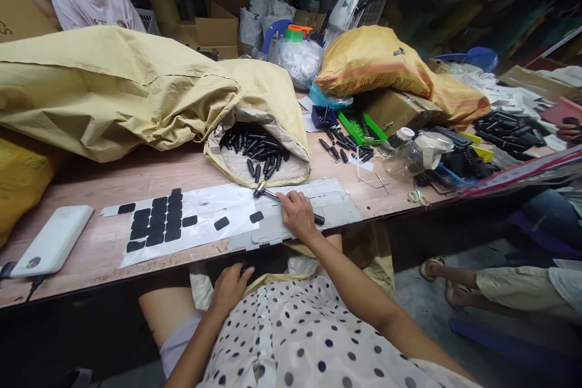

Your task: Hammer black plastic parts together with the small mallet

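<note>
My right hand (296, 213) rests on the table edge, fingers closed over the handle of a small hammer (266, 191) whose metal head lies just left of the fingers. It lies on a grey plastic sheet (334, 203). My left hand (231, 286) is below the table edge in my lap, fingers curled on a yellowish bag; what it grips is hidden. Black pads (157, 221) sit on a white backing sheet (204, 206) to the left. An open woven sack (254, 160) behind the hammer spills several black plastic handles (257, 148).
A white power bank (52, 239) lies at the left. Large yellow sacks (113, 85) fill the back. A green tray (361, 127), a clear jar (404, 154), scissors (417, 196) and black parts (509, 127) lie right. Another person's legs (500, 285) are at right; someone sits behind the table at far left.
</note>
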{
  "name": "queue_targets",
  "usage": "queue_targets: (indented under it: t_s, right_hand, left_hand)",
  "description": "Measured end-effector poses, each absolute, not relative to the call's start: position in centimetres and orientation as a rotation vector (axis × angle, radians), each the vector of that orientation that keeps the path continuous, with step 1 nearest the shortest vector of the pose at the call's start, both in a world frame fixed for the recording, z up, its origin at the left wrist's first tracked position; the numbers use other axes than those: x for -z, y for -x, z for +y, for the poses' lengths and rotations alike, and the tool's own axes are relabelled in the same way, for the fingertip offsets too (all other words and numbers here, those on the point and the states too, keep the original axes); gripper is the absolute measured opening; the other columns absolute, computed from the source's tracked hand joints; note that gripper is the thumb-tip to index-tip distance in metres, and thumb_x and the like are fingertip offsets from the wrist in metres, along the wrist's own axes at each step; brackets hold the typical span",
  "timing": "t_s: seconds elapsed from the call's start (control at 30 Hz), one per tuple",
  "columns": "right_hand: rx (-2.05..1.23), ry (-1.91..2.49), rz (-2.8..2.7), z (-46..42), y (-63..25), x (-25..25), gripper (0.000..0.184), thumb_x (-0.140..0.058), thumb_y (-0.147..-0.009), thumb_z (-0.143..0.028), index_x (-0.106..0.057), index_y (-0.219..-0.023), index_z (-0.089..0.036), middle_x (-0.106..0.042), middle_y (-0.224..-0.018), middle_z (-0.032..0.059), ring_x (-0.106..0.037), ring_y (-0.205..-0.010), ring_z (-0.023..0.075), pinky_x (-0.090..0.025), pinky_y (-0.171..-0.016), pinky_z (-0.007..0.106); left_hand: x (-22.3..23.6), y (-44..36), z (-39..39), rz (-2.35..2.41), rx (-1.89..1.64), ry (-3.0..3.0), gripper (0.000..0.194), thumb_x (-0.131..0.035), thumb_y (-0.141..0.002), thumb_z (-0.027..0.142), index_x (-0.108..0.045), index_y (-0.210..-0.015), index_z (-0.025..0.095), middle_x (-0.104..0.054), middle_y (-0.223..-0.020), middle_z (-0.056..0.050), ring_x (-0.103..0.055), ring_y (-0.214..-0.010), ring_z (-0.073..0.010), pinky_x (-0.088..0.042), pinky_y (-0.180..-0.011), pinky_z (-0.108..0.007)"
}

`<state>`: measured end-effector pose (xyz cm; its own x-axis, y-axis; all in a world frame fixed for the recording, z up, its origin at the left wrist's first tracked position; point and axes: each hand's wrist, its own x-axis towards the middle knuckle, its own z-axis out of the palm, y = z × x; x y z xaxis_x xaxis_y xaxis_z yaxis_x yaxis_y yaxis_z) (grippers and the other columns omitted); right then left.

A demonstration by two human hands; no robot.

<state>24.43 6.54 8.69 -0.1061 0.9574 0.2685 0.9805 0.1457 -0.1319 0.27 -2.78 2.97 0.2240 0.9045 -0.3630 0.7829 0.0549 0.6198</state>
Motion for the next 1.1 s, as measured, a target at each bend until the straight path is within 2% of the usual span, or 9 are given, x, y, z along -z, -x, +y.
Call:
queue_targets:
  t_s: [0.13,0.27,0.33,0.43,0.53,0.67,0.83,0.97,1.1]
  right_hand:
    - [0.108,1.879,-2.132,6.5,-24.3,-8.8,0.040,-0.049,-0.099,-0.019,-0.068,-0.133,-0.027,-0.062,-0.101,0.0099,-0.049,-0.093,0.0253,-0.038,-0.079,0.034]
    - [0.102,1.908,-2.134,6.4,-24.1,-9.2,0.042,-0.048,-0.098,-0.017,-0.069,-0.133,-0.027,-0.063,-0.101,0.0102,-0.050,-0.094,0.0260,-0.038,-0.079,0.035]
    - [0.104,1.922,-2.138,6.4,-24.0,-9.3,0.042,-0.048,-0.098,-0.017,-0.069,-0.133,-0.027,-0.063,-0.102,0.0104,-0.050,-0.094,0.0263,-0.038,-0.079,0.035]
    - [0.109,1.926,-2.147,6.3,-23.9,-9.3,0.041,-0.048,-0.098,-0.017,-0.069,-0.132,-0.027,-0.062,-0.102,0.0107,-0.050,-0.095,0.0265,-0.038,-0.079,0.036]
    - [0.123,1.904,-2.157,6.3,-24.0,-9.2,0.041,-0.049,-0.098,-0.016,-0.069,-0.132,-0.026,-0.062,-0.101,0.0105,-0.049,-0.095,0.0263,-0.037,-0.078,0.035]
    - [0.162,1.850,-2.165,6.3,-24.2,-8.9,0.041,-0.052,-0.096,-0.016,-0.068,-0.132,-0.026,-0.061,-0.099,0.0094,-0.048,-0.093,0.0253,-0.036,-0.077,0.034]
    - [0.195,1.807,-2.167,6.4,-24.3,-8.6,0.042,-0.054,-0.095,-0.015,-0.067,-0.133,-0.026,-0.060,-0.098,0.0084,-0.047,-0.092,0.0244,-0.035,-0.077,0.033]
    - [0.209,1.793,-2.165,6.3,-24.3,-8.6,0.041,-0.055,-0.094,-0.015,-0.068,-0.132,-0.025,-0.061,-0.098,0.0084,-0.047,-0.092,0.0246,-0.035,-0.077,0.033]
    - [0.205,1.792,-2.159,6.3,-24.4,-8.6,0.041,-0.055,-0.094,-0.015,-0.068,-0.132,-0.025,-0.061,-0.097,0.0083,-0.048,-0.092,0.0244,-0.036,-0.077,0.034]
  left_hand:
    - [-2.2,0.0,-2.0,1.760,0.079,-1.755,0.022,-0.058,-0.092,0.030,-0.078,-0.094,0.021,-0.081,-0.099,-0.015,-0.076,-0.102,-0.0320,-0.056,-0.084,-0.037]
    - [-5.3,-0.5,-2.1,1.660,0.135,-1.863,0.024,-0.060,-0.090,0.029,-0.078,-0.105,0.021,-0.081,-0.105,-0.016,-0.076,-0.103,-0.0323,-0.056,-0.083,-0.038]
    - [-8.0,-0.9,-1.9,1.496,0.060,-1.908,0.026,-0.061,-0.089,0.030,-0.077,-0.109,0.023,-0.081,-0.100,-0.012,-0.077,-0.097,-0.0303,-0.055,-0.079,-0.036]
    - [-12.0,-1.9,0.2,1.204,-0.144,-1.863,0.024,-0.058,-0.091,0.037,-0.078,-0.100,0.025,-0.080,-0.084,-0.003,-0.074,-0.077,-0.0232,-0.052,-0.068,-0.030]
    - [-14.7,-3.4,5.1,1.227,-0.431,-1.780,0.033,-0.052,-0.094,0.044,-0.076,-0.091,0.023,-0.076,-0.075,-0.001,-0.069,-0.069,-0.0197,-0.050,-0.064,-0.028]
    - [-15.2,-6.0,13.7,1.685,-0.680,-1.731,0.028,-0.054,-0.092,0.037,-0.076,-0.092,0.020,-0.076,-0.080,-0.002,-0.069,-0.080,-0.0213,-0.051,-0.074,-0.029]
    - [-13.9,-9.0,20.1,2.044,-0.575,-1.699,0.024,-0.055,-0.091,0.026,-0.076,-0.096,0.016,-0.078,-0.099,-0.014,-0.071,-0.102,-0.0293,-0.051,-0.088,-0.035]
    - [-13.7,-9.9,21.2,2.115,-0.407,-1.683,0.019,-0.063,-0.086,0.026,-0.075,-0.095,0.014,-0.076,-0.111,-0.021,-0.071,-0.106,-0.0335,-0.053,-0.083,-0.037]
    - [-14.2,-9.0,20.2,2.102,-0.451,-1.670,0.014,-0.065,-0.084,0.025,-0.074,-0.092,0.018,-0.078,-0.102,-0.015,-0.072,-0.101,-0.0323,-0.052,-0.078,-0.037]
